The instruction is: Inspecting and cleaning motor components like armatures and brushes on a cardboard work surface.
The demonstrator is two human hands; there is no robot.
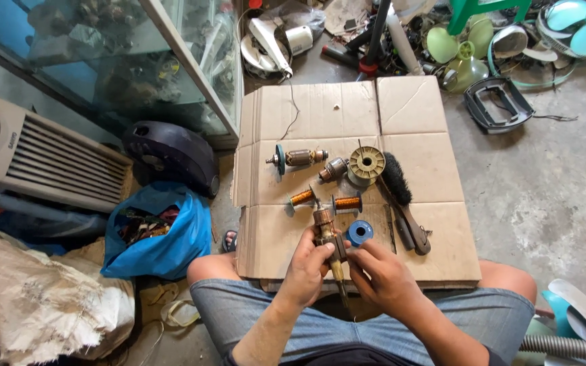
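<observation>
A motor armature [327, 234] with a copper-coloured core and a long shaft is gripped by my left hand [306, 266], above the near edge of a flattened cardboard sheet [408, 108]. My right hand [382, 272] pinches at the armature's shaft from the right side. Beside it lie a blue spool [359, 232], two copper wire spools [302, 197] [347, 202], another armature [298, 158], a smaller rotor part [334, 169], a yellowish plastic reel [365, 163] and a black brush with a wooden handle [401, 196].
A blue plastic bag [164, 237] with scraps, a black housing [171, 156] and a white heater-like appliance [42, 152] stand at left by a glass cabinet [171, 61]. Fan parts [469, 47] and a black frame [498, 103] lie on the concrete floor at the back right.
</observation>
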